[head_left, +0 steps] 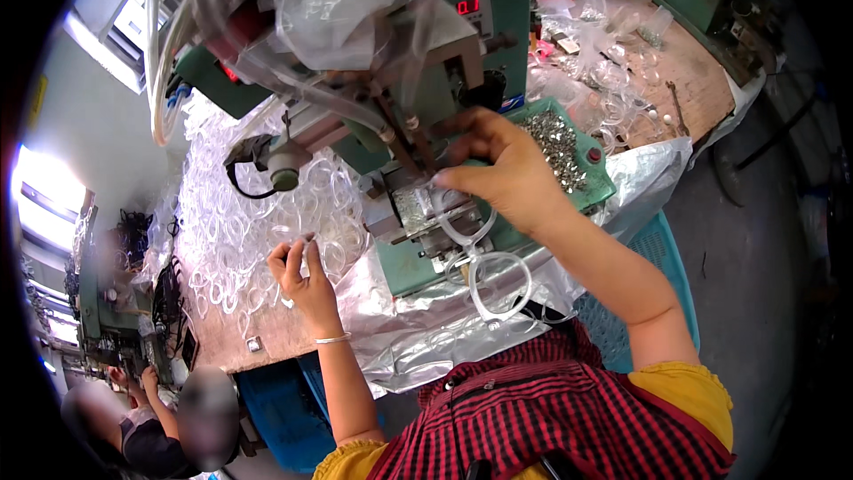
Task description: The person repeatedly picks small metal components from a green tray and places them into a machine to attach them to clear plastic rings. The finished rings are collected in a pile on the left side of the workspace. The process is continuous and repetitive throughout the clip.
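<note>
At the green press machine [419, 280], my right hand [511, 173] holds a clear eyeglass frame [474, 289] by its upper end, thumb and fingers pinched together. One round rim lies against the machine's metal fixture [413, 209]; the other hangs below it, over the machine's near edge. My left hand [304, 280] is raised over the near side of a large heap of clear plastic frames [267, 196]. Its fingers are curled toward the thumb in a pinch, and whatever sits between the tips is too small or see-through to make out.
A green tray [597, 180] of small metal parts stands right of the press. Clear plastic bags [591, 67] and loose pieces lie farther back. Below the table edge are a teal basket [662, 258] and a blue bin [280, 409]. Another person [147, 431] works at the lower left.
</note>
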{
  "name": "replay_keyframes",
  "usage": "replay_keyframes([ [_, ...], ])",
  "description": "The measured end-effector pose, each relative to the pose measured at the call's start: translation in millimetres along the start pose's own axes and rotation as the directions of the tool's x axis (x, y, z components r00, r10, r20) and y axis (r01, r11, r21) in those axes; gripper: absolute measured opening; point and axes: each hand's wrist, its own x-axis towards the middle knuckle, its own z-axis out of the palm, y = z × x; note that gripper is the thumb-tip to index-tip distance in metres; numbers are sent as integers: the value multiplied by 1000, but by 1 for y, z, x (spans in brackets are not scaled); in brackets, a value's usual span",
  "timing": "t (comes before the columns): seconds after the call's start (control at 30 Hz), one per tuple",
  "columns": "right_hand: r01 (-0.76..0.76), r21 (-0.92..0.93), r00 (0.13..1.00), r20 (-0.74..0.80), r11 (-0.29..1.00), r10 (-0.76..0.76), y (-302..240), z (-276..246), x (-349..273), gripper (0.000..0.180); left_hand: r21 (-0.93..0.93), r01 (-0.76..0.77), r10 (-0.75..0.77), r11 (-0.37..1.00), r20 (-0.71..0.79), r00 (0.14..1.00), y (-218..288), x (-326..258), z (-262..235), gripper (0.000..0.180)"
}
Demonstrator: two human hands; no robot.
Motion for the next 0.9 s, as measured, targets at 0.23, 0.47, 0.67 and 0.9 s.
replay_keyframes([
  [0.23, 192, -23, 968, -160, 981, -194, -5, 25, -30, 48, -677, -60, -196, 734, -295, 935, 96, 4, -12, 6],
  [0.47, 29, -935, 925, -109, 354, -365, 45, -68, -24, 24, -506, -714, 850, 484, 78, 521, 186, 45, -7, 22],
  [0.67, -47, -958, 867, -180, 282, -465, 86, -104, -33, 16, -498, -734, 855, 462, 31, 518, 168, 39, 19, 25],
  [0.9, 92, -978, 932, 18, 189, -362, 76, -71, 7, 15, -513, -650, 776, 561, 53, 629, 166, 27, 13, 24],
])
